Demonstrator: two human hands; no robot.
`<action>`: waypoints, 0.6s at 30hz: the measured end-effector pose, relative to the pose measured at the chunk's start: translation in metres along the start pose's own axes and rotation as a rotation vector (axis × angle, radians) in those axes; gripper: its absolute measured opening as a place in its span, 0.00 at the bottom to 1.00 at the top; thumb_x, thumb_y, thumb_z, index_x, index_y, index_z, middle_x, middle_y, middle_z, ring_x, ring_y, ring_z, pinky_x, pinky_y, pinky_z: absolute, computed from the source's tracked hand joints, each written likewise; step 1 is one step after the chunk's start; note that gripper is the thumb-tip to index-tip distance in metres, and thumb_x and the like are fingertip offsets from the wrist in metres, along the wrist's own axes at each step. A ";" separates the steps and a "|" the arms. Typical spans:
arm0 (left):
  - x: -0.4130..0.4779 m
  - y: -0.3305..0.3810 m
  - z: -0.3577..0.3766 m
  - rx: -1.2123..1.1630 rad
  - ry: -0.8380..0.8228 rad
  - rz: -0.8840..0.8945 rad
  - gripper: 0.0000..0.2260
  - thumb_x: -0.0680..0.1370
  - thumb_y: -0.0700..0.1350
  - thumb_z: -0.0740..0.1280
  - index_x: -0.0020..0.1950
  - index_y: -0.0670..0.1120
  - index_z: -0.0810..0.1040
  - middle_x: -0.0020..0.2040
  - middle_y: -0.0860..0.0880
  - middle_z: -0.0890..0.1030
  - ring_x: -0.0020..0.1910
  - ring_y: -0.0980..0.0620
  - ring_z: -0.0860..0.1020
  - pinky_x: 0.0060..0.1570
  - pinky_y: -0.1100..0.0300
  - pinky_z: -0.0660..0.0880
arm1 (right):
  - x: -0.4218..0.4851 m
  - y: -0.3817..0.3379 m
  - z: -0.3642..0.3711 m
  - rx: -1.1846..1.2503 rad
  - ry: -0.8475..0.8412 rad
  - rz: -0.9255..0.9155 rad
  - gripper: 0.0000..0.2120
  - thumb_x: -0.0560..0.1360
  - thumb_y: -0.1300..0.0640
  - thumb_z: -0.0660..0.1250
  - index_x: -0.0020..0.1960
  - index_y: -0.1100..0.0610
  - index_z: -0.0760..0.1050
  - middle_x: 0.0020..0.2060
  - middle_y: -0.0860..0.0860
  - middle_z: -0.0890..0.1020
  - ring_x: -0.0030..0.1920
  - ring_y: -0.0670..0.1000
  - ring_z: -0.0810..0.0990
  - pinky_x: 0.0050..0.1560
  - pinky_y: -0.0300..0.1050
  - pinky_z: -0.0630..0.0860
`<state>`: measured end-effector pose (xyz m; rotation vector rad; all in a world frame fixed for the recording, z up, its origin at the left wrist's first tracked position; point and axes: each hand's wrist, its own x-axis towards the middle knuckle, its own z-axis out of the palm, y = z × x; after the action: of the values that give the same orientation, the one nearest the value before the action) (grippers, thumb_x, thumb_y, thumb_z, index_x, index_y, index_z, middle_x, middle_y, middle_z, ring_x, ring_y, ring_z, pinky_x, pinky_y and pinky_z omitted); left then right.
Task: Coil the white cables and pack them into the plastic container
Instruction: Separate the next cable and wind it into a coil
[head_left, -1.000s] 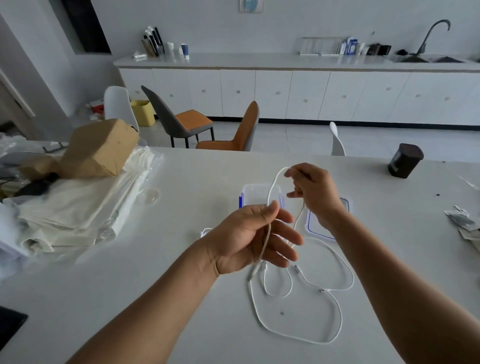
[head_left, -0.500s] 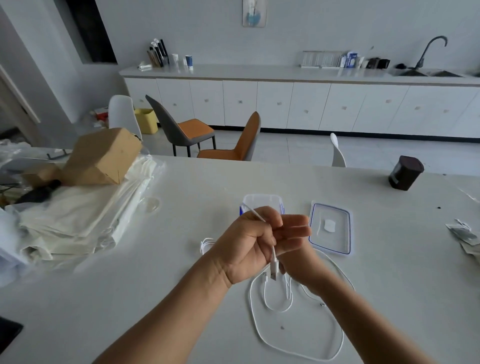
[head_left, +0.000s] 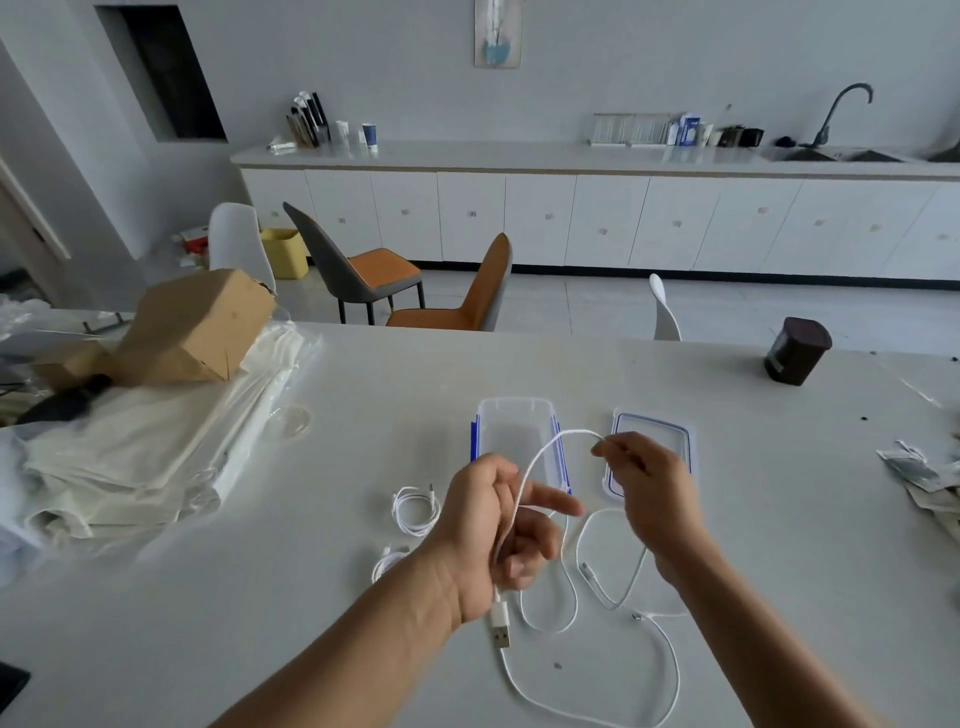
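Now gripping the white cable (head_left: 543, 452) near its USB plug (head_left: 500, 629) in the loosely curled left hand (head_left: 488, 535), pinching it further along with the right hand (head_left: 649, 493); leaving slack trailing on the table (head_left: 311, 597) toward the body, facing the open plastic container (head_left: 514, 413) just beyond the left hand.
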<state>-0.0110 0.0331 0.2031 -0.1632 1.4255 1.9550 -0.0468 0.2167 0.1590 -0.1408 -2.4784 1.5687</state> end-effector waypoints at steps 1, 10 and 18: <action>0.000 -0.002 -0.002 -0.036 -0.028 0.002 0.32 0.80 0.60 0.50 0.49 0.36 0.84 0.26 0.41 0.76 0.17 0.51 0.60 0.25 0.63 0.51 | 0.000 0.002 -0.001 -0.020 -0.011 0.003 0.09 0.79 0.60 0.65 0.43 0.55 0.82 0.24 0.37 0.76 0.27 0.40 0.71 0.30 0.35 0.63; -0.001 0.008 0.015 -0.107 -0.418 0.292 0.14 0.80 0.42 0.59 0.59 0.42 0.82 0.43 0.42 0.86 0.29 0.51 0.82 0.24 0.63 0.67 | -0.026 -0.006 0.036 -0.012 -0.312 0.016 0.07 0.78 0.61 0.63 0.45 0.56 0.79 0.36 0.53 0.79 0.43 0.60 0.78 0.42 0.44 0.74; 0.025 0.024 -0.028 -0.067 -0.006 0.579 0.22 0.81 0.39 0.61 0.75 0.46 0.67 0.73 0.47 0.73 0.73 0.51 0.69 0.76 0.50 0.61 | -0.059 -0.014 0.004 -0.477 -0.393 -0.293 0.05 0.78 0.47 0.65 0.52 0.45 0.78 0.35 0.39 0.80 0.36 0.45 0.76 0.41 0.45 0.75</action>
<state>-0.0518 0.0166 0.1995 0.2547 1.5171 2.4596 0.0104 0.1963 0.1632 0.4845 -2.9586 0.9388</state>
